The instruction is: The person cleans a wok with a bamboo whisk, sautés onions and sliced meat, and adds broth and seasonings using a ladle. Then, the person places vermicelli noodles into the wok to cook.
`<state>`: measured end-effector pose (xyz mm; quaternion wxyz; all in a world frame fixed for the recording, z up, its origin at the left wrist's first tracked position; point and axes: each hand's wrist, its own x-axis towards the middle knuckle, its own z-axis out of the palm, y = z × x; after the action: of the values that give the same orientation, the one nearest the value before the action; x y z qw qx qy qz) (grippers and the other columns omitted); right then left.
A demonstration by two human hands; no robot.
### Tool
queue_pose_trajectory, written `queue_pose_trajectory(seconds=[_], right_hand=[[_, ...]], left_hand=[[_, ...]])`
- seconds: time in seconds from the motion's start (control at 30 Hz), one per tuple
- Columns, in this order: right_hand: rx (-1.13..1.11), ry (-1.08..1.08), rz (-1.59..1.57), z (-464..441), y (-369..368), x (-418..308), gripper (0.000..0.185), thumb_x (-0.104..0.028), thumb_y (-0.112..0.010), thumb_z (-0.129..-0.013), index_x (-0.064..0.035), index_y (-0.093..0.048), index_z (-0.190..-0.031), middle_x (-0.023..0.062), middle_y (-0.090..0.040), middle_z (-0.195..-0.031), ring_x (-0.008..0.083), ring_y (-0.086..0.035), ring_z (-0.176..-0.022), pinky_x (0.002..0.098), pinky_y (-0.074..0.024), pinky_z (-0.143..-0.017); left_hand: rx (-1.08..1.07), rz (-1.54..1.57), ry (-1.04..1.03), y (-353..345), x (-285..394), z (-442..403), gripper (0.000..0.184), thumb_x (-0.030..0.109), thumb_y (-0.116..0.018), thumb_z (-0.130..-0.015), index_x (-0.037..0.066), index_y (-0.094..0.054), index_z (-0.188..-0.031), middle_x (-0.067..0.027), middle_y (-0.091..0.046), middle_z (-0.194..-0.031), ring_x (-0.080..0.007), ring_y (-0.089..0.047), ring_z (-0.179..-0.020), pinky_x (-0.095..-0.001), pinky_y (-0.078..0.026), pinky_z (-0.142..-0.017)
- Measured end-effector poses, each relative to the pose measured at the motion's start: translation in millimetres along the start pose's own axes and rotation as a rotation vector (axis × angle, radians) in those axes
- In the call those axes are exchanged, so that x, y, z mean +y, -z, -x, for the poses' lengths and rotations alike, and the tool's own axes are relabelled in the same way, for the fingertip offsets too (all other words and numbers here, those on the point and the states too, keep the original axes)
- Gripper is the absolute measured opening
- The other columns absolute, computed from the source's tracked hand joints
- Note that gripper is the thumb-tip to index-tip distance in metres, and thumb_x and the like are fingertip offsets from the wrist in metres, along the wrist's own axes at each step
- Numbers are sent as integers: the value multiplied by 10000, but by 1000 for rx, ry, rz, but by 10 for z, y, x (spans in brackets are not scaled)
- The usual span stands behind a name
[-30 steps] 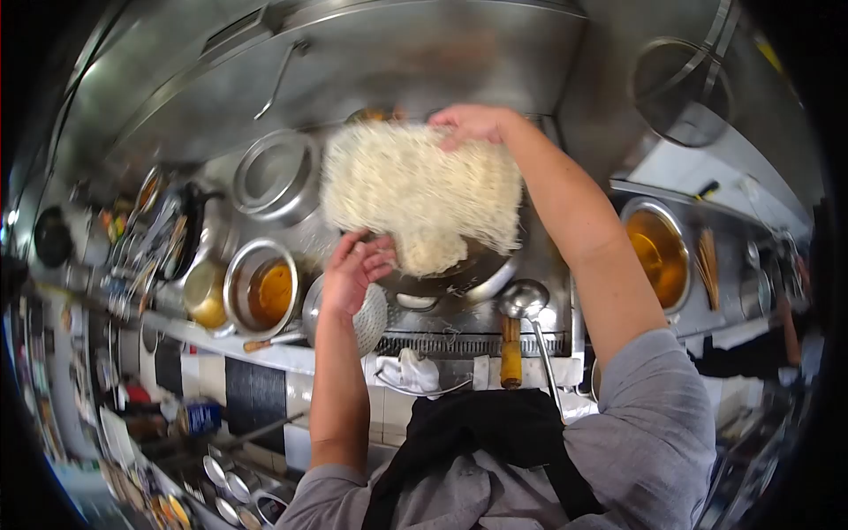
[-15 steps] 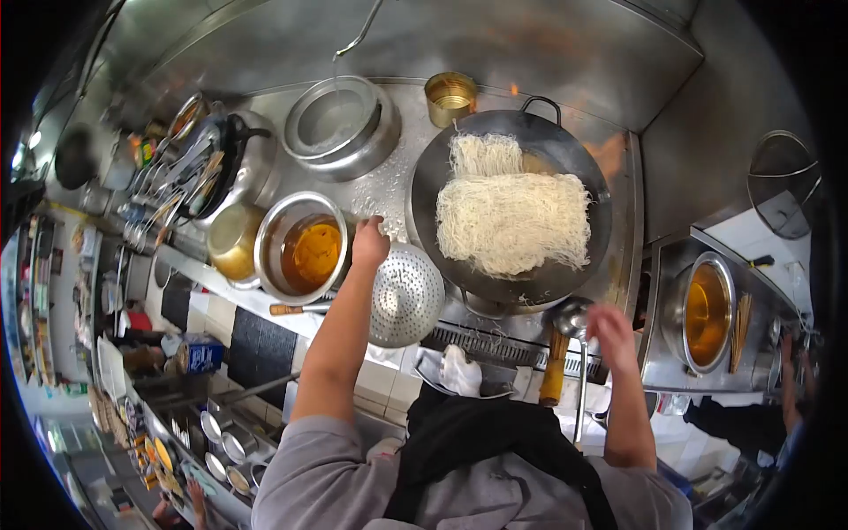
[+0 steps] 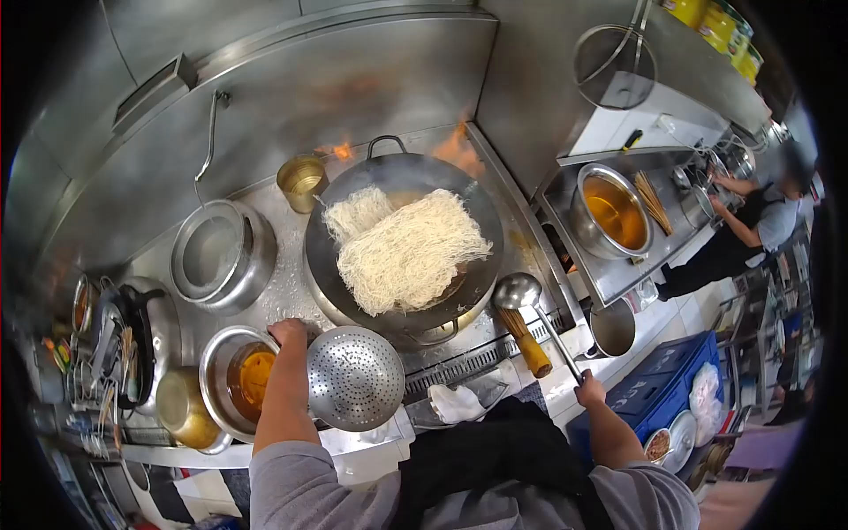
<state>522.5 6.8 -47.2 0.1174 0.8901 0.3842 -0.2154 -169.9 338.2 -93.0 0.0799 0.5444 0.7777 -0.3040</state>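
A large dark wok [image 3: 481,256] stands over the burner with a wide sheet of pale thin noodles [image 3: 411,252] and a smaller clump at its upper left. My right hand [image 3: 590,389] is closed round the end of a metal ladle's handle [image 3: 555,334]; its bowl rests by the wok's lower right. Beside the rim of the steel pot of orange oil [image 3: 212,371], my left hand [image 3: 287,332] has its fingers curled; what they grip is hidden. A perforated strainer [image 3: 356,378] lies to its right.
Flames [image 3: 459,152] rise behind the wok. A brass-coloured can [image 3: 302,181] and a lidded steel pot [image 3: 265,274] stand to its left. A bamboo brush [image 3: 532,353] and a white cloth [image 3: 455,403] lie in front. Another person [image 3: 751,221] works at the far right.
The noodles, held over the wok a second ago, now lie in it. My right hand has moved down and taken hold of the ladle. The view has turned to the right.
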Motion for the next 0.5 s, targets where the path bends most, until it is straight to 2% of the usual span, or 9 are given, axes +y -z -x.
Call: queue_pose_trajectory(seconds=[0.03, 0.07, 0.17, 0.23, 0.3, 0.37, 0.43, 0.47, 0.5], right_hand=[[-50, 30, -5, 16, -35, 8, 460, -236, -702, -785, -76, -532, -1182, 200, -669, -1067, 427, -635, -1029, 510, -518, -890], [136, 136, -42, 128, -70, -24, 337, -214, -635, -791, -49, -553, -1074, 225, -672, -911, 457, -646, -913, 532, -520, -789], [187, 191, -246, 467, 88, -82, 266, -184, -615, -791, -38, -516, -991, 273, -643, -834, 495, -620, -863, 564, -481, -751], [255, 272, -374, 620, 83, -8, 239, -155, -608, -798, -14, -498, -958, 284, -626, -817, 506, -602, -800, 566, -451, -709], [307, 348, -475, 788, 406, -239, 265, -141, -613, -827, -8, -523, -1037, 283, -625, -811, 507, -602, -794, 562, -455, -705], [322, 553, -573, 889, 847, -689, 370, -124, -620, -851, -14, -503, -1184, 291, -633, -834, 507, -610, -808, 553, -467, -709], [284, 654, -498, 895, 1221, -1212, 543, -114, -631, -857, -29, -419, -1350, 303, -642, -875, 505, -618, -844, 547, -476, -733], [310, 803, -479, 975, 1484, -1531, 675, -104, -619, -858, -66, -322, -1463, 307, -644, -956, 496, -619, -892, 551, -477, -769], [381, 977, -452, 941, 1638, -1816, 774, -91, -594, -865, -164, -225, -1541, 290, -645, -1020, 490, -614, -918, 552, -481, -800]], left_hand=[[15, -8, -5, 38, 38, 76, 352, 289, -491, -988, 160, -666, -1265, -48, -641, -1314, -241, -608, -1206, -451, -431, -963], [76, -29, -30, 79, 64, 143, 355, 280, -484, -990, 151, -660, -1270, -66, -642, -1310, -235, -610, -1198, -446, -424, -964], [150, -13, -78, 352, 68, 318, 355, 239, -488, -982, 122, -648, -1277, -124, -647, -1285, -250, -627, -1178, -437, -469, -949], [77, 140, -148, 718, -23, 541, 342, 214, -523, -956, 101, -658, -1250, -151, -645, -1278, -292, -647, -1149, -431, -522, -929], [166, 182, -170, 784, -243, 625, 339, 234, -594, -900, 71, -675, -1186, -160, -646, -1271, -321, -659, -1124, -411, -548, -921], [248, 333, -189, 1233, -555, 1149, 345, 255, -648, -830, 61, -686, -1112, -192, -680, -1179, -358, -666, -1084, -425, -543, -917], [333, 466, -211, 1498, -723, 1523, 341, 250, -670, -799, 53, -679, -1078, -207, -689, -1109, -379, -668, -1042, -438, -543, -889], [421, 600, -237, 1650, -790, 1711, 340, 245, -693, -769, 45, -672, -1043, -223, -698, -1038, -399, -670, -1000, -451, -543, -860], [517, 706, -320, 1849, -809, 1958, 329, 237, -702, -762, 39, -658, -1021, -233, -691, -993, -414, -665, -959, -471, -533, -822]])
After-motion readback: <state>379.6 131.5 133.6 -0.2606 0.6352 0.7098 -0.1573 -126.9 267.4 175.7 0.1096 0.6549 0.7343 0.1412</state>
